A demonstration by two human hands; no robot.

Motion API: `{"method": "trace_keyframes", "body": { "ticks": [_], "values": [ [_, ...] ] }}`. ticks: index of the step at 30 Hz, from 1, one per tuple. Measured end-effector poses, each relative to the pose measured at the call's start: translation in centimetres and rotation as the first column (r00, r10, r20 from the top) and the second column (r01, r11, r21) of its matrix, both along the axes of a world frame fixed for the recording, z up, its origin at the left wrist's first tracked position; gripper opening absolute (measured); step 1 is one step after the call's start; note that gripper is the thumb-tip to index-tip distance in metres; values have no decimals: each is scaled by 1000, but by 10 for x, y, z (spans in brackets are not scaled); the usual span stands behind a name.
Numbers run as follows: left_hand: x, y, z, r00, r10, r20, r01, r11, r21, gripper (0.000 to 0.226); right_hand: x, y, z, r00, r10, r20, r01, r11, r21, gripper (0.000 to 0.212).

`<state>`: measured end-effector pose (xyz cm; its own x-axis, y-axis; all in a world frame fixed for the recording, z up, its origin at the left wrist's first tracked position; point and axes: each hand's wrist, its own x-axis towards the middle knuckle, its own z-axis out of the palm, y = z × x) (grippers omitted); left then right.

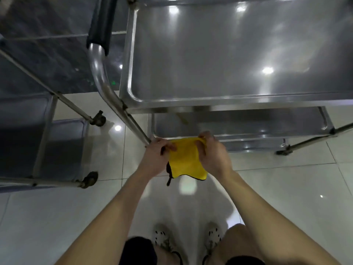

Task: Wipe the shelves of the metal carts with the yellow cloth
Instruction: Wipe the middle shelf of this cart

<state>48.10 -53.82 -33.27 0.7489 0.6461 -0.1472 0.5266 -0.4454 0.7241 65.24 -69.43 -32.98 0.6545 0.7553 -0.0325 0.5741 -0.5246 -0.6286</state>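
The yellow cloth point(186, 159), dark-edged with a small black tag, hangs between both hands in front of me, above the floor. My left hand point(155, 156) pinches its left top edge and my right hand point(213, 153) grips its right top edge. Straight ahead stands a metal cart whose shiny top shelf point(229, 54) fills the upper right; its lower shelf point(238, 125) shows just beyond my hands. A second metal cart point(44, 131) stands at the left with dark shelves.
A curved steel push handle point(99, 69) with a black grip runs between the two carts. Caster wheels point(98, 119) sit on the glossy white tile floor point(57, 217). My feet in pale shoes point(162, 238) stand below.
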Motion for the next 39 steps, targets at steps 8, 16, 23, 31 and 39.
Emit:
{"method": "trace_keyframes", "body": {
  "ticks": [8,16,23,31,39],
  "values": [
    [47,43,-98,998,-41,51,36,995,95,16,40,40,-108,994,59,95,-74,985,154,9],
    [112,97,-148,985,-111,131,42,894,447,33,113,123,-145,963,59,262,-51,998,-38,30],
    [0,44,-199,621,172,765,-610,719,334,26,78,95,-148,875,-30,483,-94,968,232,48],
    [25,109,-143,586,448,675,-442,875,-198,57,48,108,-178,872,241,426,-140,957,-254,85],
    [38,114,-151,504,514,694,-492,831,-259,70,33,236,-177,900,258,351,-106,912,-397,88]
  ]
}}
